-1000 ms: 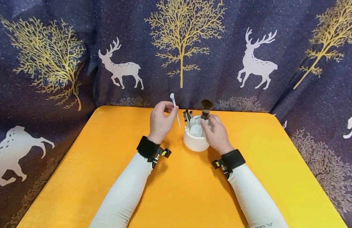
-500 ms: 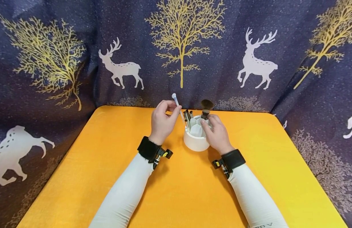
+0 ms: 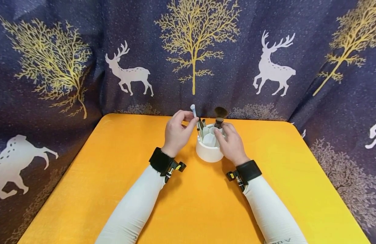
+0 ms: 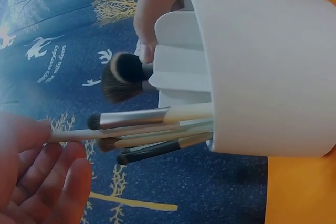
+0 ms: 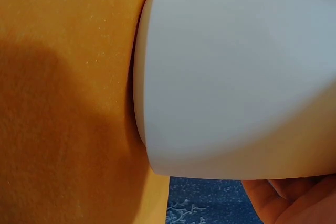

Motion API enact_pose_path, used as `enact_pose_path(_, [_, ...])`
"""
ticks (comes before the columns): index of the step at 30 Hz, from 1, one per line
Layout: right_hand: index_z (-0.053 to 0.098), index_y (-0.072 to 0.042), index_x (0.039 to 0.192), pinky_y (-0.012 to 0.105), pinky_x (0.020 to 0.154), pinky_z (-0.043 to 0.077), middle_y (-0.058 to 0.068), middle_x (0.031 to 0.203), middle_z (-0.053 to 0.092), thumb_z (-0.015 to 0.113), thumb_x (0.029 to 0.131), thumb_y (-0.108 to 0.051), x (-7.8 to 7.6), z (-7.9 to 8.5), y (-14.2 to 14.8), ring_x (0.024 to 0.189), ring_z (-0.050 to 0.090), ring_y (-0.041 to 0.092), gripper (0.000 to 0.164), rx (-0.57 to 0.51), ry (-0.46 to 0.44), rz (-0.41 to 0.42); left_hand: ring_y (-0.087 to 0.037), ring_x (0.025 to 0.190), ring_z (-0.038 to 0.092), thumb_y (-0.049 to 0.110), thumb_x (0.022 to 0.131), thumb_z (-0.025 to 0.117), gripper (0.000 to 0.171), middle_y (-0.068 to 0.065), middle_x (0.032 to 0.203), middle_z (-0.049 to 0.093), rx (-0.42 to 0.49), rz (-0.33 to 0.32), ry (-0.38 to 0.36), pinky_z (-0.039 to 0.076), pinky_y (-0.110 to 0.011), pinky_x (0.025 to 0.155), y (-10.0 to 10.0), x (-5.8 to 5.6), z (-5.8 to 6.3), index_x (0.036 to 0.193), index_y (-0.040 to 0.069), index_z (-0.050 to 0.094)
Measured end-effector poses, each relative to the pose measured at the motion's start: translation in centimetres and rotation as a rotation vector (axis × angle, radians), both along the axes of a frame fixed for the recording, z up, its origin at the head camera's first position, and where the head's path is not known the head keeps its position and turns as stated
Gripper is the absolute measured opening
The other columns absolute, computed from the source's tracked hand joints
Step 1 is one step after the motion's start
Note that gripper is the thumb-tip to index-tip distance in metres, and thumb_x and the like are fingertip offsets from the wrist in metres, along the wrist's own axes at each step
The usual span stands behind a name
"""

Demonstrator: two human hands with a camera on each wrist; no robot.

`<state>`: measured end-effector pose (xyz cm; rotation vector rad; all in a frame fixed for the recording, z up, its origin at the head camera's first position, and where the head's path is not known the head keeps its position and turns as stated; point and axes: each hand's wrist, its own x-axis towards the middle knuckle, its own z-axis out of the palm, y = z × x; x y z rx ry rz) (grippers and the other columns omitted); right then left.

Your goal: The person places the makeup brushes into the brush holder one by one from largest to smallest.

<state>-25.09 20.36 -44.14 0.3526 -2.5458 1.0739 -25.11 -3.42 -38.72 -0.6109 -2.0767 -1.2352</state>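
Observation:
My left hand pinches a slim makeup brush with a pale tip between thumb and fingers. In the left wrist view its handle runs in among other brushes at the left side of a round white brush holder. How deep its lower end reaches is hidden. My right hand grips the holder's right side, thumb at the inner dividers and fingers outside. Beside that hand, a large fluffy dark brush and a shorter dense brush stand in the holder.
The holder stands on a yellow-orange table, near its far edge. A dark blue curtain printed with deer and trees hangs right behind. Several white divided compartments show at the holder's front.
My left hand has moved right and a little down with the brush, from beside the holder to its left rim. The right hand and the holder have stayed in place.

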Motion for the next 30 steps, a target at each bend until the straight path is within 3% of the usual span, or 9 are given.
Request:
enact_pose_path(9, [0.065, 0.007, 0.147, 0.062, 0.115, 0.048, 0.023, 0.15, 0.06, 0.054, 0.117, -0.044, -0.14, -0.22, 0.02, 0.134, 0.062, 0.044, 0.06, -0.008, 0.008, 0.007, -0.023, 0.092, 0.073, 0.02, 0.105, 0.081, 0.018, -0.009, 0.101, 0.075, -0.045, 0.0, -0.014, 0.059, -0.035, 0.068, 0.32, 0.17, -0.35, 0.113, 0.004, 0.078])
enact_pose_path(18, [0.065, 0.007, 0.147, 0.061, 0.115, 0.048, 0.023, 0.15, 0.06, 0.055, 0.117, -0.04, -0.26, -0.11, -0.04, 0.134, 0.062, 0.044, 0.057, -0.006, 0.022, 0.012, -0.02, 0.088, 0.066, 0.026, 0.102, 0.086, 0.023, -0.005, 0.098, 0.075, -0.13, 0.028, -0.007, 0.048, -0.03, 0.065, 0.18, -0.09, -0.39, 0.114, 0.007, 0.082])
enact_pose_path(24, [0.066, 0.006, 0.146, 0.061, 0.114, 0.049, 0.023, 0.15, 0.06, 0.055, 0.117, -0.04, -0.32, -0.1, -0.06, 0.133, 0.063, 0.044, 0.056, -0.002, 0.024, 0.013, -0.022, 0.097, 0.065, 0.039, 0.1, 0.087, 0.041, -0.005, 0.106, 0.075, -0.144, 0.063, 0.013, 0.054, -0.03, 0.069, -0.06, -0.32, -0.49, 0.125, 0.008, 0.082])
enact_pose_path(30, [0.066, 0.006, 0.146, 0.06, 0.115, 0.048, 0.022, 0.151, 0.06, 0.056, 0.116, -0.041, -0.26, -0.08, -0.14, 0.134, 0.062, 0.043, 0.057, -0.01, 0.022, 0.009, -0.025, 0.101, 0.067, 0.036, 0.107, 0.078, 0.037, -0.008, 0.109, 0.075, -0.087, 0.051, -0.006, 0.063, -0.041, 0.076, -0.39, -0.73, -0.61, 0.125, 0.003, 0.081])
